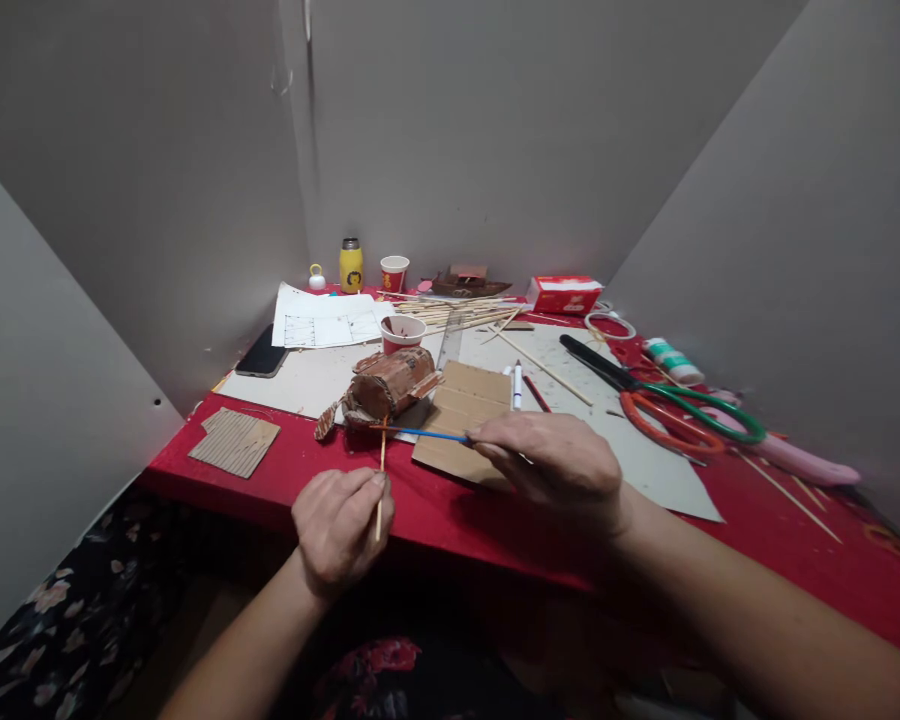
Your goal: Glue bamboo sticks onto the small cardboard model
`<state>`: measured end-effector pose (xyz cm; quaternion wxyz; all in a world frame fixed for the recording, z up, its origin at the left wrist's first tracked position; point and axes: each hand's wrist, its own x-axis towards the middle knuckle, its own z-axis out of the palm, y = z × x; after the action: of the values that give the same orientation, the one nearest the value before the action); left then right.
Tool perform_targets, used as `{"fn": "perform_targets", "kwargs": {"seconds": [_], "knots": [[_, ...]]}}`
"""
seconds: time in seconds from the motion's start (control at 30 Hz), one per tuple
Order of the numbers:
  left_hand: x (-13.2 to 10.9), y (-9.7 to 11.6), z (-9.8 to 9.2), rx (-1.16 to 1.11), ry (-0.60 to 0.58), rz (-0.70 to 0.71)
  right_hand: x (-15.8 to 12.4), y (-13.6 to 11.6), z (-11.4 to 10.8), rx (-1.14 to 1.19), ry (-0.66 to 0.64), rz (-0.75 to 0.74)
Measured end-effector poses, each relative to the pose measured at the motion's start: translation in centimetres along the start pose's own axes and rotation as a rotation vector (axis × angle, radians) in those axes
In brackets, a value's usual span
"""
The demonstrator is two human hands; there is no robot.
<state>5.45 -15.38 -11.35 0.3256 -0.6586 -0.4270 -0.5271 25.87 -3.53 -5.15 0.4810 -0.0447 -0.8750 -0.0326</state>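
My left hand (343,522) pinches a thin wooden stick (382,460) held nearly upright over the table's front edge. The stick's upper end is coloured reddish brown. From the right, my right hand (551,462) is closed on a paintbrush (439,434) with a blue handle. Its brown tip meets or overlaps the top part of the stick. Just behind them sits a brown model (400,383) with a rounded, barrel-like body and striped cardboard-looking pieces. Behind that stands a paper cup (403,332) with brown stains inside.
A corrugated cardboard piece (237,443) lies at left, near a phone (262,352) and drawn sheets (322,318). More cardboard (461,400), a marker (517,385) and large scissors (667,400) lie at centre and right. Loose sticks (439,314), a yellow bottle (351,268) and a model boat (471,282) are behind.
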Motion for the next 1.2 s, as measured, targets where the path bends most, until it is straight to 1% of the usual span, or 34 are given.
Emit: {"fn": "perform_targets", "kwargs": {"seconds": [0.07, 0.13, 0.27, 0.37, 0.5, 0.57, 0.6, 0.67, 0.7, 0.83, 0.9, 1.0, 1.1, 1.2], "knots": [[-0.1, 0.0, -0.3, -0.011, 0.033, -0.046, 0.0, 0.0, 0.0, -0.010, 0.008, 0.012], [-0.4, 0.1, -0.5, -0.031, 0.080, -0.130, 0.1, -0.2, 0.0, 0.000, 0.019, 0.034], [-1.1, 0.1, -0.9, -0.065, 0.186, -0.352, 0.4, -0.5, -0.1, 0.038, 0.067, 0.095], [-0.8, -0.1, -1.1, -0.107, 0.252, -0.535, 0.3, -0.3, -0.1, 0.066, 0.080, 0.125], [0.3, -0.4, -1.1, -0.169, 0.277, -0.747, -0.1, 0.0, -0.1, 0.121, 0.153, 0.196], [0.7, -0.6, -0.9, -0.199, 0.261, -0.800, -0.2, -0.1, -0.1, 0.154, 0.196, 0.229], [0.8, -0.6, -0.8, -0.200, 0.249, -0.802, -0.2, -0.1, -0.1, 0.161, 0.207, 0.242], [0.7, -0.7, -0.5, -0.165, 0.218, -0.740, -0.3, -0.2, -0.1, 0.160, 0.215, 0.259], [0.5, -0.7, -0.3, -0.135, 0.199, -0.673, -0.3, -0.3, -0.1, 0.153, 0.219, 0.264], [0.0, -0.8, 0.4, -0.038, 0.107, -0.295, -0.4, -0.4, -0.2, 0.123, 0.257, 0.263], [-0.1, -0.8, 0.5, -0.023, 0.052, -0.175, -0.4, -0.4, -0.2, 0.118, 0.263, 0.274], [-0.1, -0.7, 0.6, -0.017, -0.014, -0.101, -0.4, -0.5, -0.2, 0.116, 0.265, 0.303], [-0.2, -0.6, 0.4, -0.016, -0.053, -0.042, -0.3, -0.4, -0.1, 0.118, 0.267, 0.321], [-0.4, -0.5, 0.4, -0.031, -0.069, -0.024, -0.2, -0.4, 0.1, 0.090, 0.238, 0.281]]}}
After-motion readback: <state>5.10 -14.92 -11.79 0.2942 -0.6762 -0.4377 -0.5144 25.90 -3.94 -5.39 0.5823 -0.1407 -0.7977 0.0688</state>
